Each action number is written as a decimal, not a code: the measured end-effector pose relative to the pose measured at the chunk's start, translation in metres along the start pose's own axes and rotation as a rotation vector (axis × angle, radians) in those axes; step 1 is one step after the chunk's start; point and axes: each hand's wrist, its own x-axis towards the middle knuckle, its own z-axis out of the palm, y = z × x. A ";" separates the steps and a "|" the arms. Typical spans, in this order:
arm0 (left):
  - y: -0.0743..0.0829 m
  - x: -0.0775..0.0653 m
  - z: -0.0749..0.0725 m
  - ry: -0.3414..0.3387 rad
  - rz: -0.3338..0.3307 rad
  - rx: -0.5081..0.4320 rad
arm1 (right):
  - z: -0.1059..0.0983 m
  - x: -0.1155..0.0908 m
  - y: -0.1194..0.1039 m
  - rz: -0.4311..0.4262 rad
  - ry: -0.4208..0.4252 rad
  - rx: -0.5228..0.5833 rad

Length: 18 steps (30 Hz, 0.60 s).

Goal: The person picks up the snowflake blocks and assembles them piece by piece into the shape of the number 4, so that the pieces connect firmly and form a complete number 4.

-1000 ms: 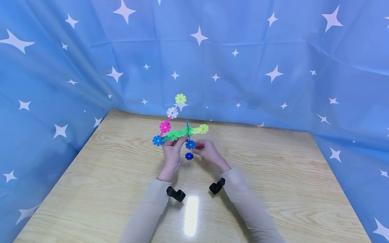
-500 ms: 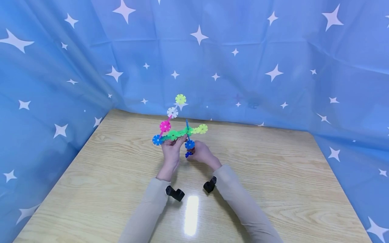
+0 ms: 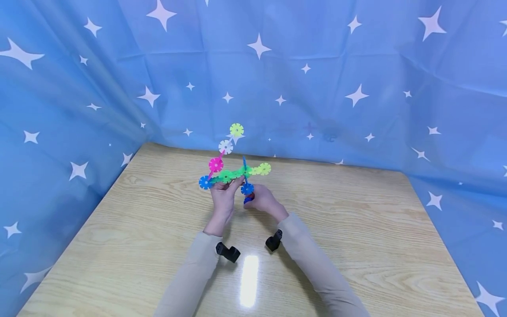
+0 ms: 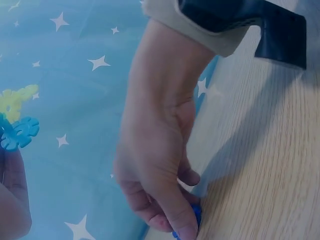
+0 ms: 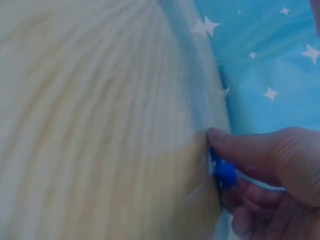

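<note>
In the head view a model of joined, notched snowflake discs is held over the table. My left hand [image 3: 223,201] grips it from below at the row of green discs [image 3: 226,177]. From its left end, a blue disc [image 3: 205,182], a pink disc [image 3: 215,165], a white disc [image 3: 225,146] and a yellow disc [image 3: 236,130] climb in a line. Yellow-green discs [image 3: 264,168] end the right side. Another blue disc [image 3: 247,189] hangs toward me. Just below it, my right hand [image 3: 266,200] pinches a dark blue disc [image 5: 226,173] between thumb and fingers, which partly hide it.
A light wooden table [image 3: 356,229] lies under both hands, with a bright light reflection near the front. Blue cloth [image 3: 325,79] with white stars rises behind and at the sides. Black wrist cameras [image 3: 228,252] sit on both sleeves.
My right hand has moved left, and its fingers now cover part of the dark blue disc that showed whole before. The left hand and the model have barely moved.
</note>
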 end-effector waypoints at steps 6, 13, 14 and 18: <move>-0.001 0.001 0.000 0.009 -0.001 -0.005 | 0.000 -0.002 0.015 -0.112 0.093 0.124; -0.002 0.000 -0.001 0.009 -0.001 0.009 | -0.014 -0.013 0.022 -0.052 0.146 0.279; -0.002 0.000 -0.001 0.007 0.000 0.008 | -0.018 -0.015 0.021 -0.041 0.162 0.305; -0.003 0.000 -0.003 -0.002 0.008 0.012 | -0.037 -0.022 0.015 -0.028 0.246 0.390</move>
